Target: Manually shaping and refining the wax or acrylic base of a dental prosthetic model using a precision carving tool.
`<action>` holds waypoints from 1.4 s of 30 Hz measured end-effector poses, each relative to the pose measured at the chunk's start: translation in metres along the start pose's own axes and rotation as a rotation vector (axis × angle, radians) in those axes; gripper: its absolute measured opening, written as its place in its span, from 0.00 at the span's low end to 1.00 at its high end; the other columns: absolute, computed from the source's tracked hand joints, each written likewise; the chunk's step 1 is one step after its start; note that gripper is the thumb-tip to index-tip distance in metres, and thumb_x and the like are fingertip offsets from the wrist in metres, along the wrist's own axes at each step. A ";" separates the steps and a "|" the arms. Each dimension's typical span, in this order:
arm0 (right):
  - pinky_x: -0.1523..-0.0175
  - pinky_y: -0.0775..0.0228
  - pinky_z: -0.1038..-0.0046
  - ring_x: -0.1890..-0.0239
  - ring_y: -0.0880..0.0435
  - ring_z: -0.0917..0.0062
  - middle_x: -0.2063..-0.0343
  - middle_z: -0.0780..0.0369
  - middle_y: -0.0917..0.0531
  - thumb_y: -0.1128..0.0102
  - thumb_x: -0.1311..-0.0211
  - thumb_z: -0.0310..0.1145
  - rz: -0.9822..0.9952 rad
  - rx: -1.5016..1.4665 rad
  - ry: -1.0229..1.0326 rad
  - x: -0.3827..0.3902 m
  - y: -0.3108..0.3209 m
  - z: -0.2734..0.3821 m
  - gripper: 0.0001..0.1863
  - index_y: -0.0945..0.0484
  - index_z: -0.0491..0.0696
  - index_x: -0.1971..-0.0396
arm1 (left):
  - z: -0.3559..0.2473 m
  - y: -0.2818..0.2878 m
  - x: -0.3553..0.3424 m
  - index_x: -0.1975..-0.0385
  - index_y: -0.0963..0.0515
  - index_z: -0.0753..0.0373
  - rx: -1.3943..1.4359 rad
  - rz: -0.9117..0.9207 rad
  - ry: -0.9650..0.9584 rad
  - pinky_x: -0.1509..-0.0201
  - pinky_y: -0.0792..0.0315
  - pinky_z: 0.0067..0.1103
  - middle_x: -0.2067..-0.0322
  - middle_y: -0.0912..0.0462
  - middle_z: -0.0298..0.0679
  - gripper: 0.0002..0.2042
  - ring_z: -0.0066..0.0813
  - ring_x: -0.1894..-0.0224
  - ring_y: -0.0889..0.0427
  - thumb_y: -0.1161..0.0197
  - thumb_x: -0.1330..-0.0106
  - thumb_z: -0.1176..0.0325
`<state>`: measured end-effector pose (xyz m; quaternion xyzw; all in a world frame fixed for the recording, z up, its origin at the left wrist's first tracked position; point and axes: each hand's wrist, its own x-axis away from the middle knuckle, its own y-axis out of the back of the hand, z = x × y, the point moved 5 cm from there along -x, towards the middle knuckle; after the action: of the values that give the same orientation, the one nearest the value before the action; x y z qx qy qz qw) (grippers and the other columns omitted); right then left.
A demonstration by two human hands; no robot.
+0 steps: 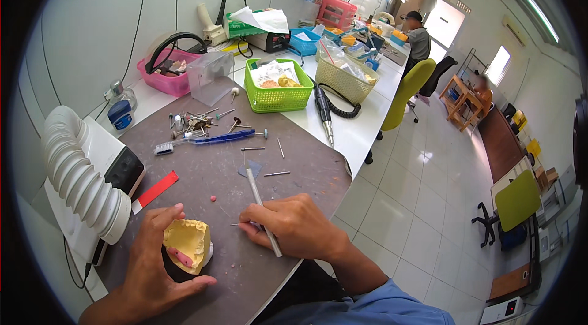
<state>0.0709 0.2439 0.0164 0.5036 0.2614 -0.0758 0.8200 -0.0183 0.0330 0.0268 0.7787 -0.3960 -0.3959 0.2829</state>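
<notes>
My left hand point(150, 257) curls round a yellow dental cast point(195, 233), thumb on the near side and index finger on the far side. A pink patch of wax point(180, 257) lies on the cast, and its base shows white at the right. To the right, my right hand point(294, 224) grips a slim metal dental tool point(254, 187) between thumb and fingers, its thin tip pointing away from me. A thin metal pin point(235, 224) pokes out beside those fingertips; whether it is held I cannot tell. A small pink wax bit point(213, 199) lies between the hands.
A white ribbed hose point(79, 166) stands left, near a red-and-white strip point(155, 191). Beyond are a blue toothbrush point(223, 138), several burs point(196, 122), a green basket point(278, 97) and a corded handpiece point(323, 114). Two people sit farther off, past a green chair point(410, 95).
</notes>
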 end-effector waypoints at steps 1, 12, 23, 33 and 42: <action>0.73 0.26 0.64 0.77 0.15 0.65 0.80 0.61 0.18 0.35 0.36 0.33 -0.001 0.010 0.003 -0.002 -0.002 -0.001 0.06 0.23 0.48 0.68 | 0.002 -0.002 0.002 0.30 0.41 0.64 0.008 0.003 0.021 0.38 0.29 0.36 0.44 0.30 0.51 0.56 0.46 0.43 0.25 0.12 0.60 0.58; 0.75 0.27 0.64 0.79 0.16 0.66 0.82 0.60 0.21 0.36 0.34 0.34 -0.028 0.075 0.014 -0.014 -0.005 0.002 0.08 0.25 0.47 0.68 | 0.000 -0.006 0.001 0.29 0.42 0.64 0.053 -0.083 0.119 0.40 0.27 0.34 0.45 0.29 0.52 0.54 0.47 0.44 0.24 0.13 0.57 0.65; 0.75 0.28 0.64 0.79 0.16 0.66 0.82 0.61 0.22 0.37 0.34 0.33 -0.084 0.074 -0.033 -0.009 -0.010 -0.002 0.07 0.25 0.47 0.67 | -0.002 -0.013 0.012 0.26 0.46 0.66 0.232 -0.011 0.234 0.28 0.37 0.34 0.33 0.37 0.51 0.45 0.44 0.33 0.31 0.28 0.45 0.77; 0.73 0.25 0.66 0.76 0.15 0.68 0.77 0.63 0.21 0.36 0.39 0.29 -0.167 0.063 -0.041 -0.008 0.003 0.000 0.11 0.24 0.47 0.58 | -0.016 -0.011 0.006 0.26 0.43 0.67 0.103 0.016 0.170 0.25 0.39 0.35 0.32 0.34 0.53 0.42 0.49 0.29 0.33 0.30 0.42 0.79; 0.74 0.27 0.73 0.79 0.16 0.71 0.77 0.64 0.16 0.26 0.42 0.34 -0.245 0.024 0.048 -0.008 0.007 0.000 0.10 0.19 0.50 0.65 | -0.006 -0.015 0.013 0.25 0.51 0.69 0.145 0.007 0.138 0.28 0.38 0.34 0.34 0.37 0.53 0.46 0.42 0.35 0.30 0.31 0.44 0.73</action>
<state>0.0668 0.2462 0.0259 0.4795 0.3398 -0.1665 0.7918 -0.0026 0.0310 0.0143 0.8211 -0.4059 -0.3107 0.2539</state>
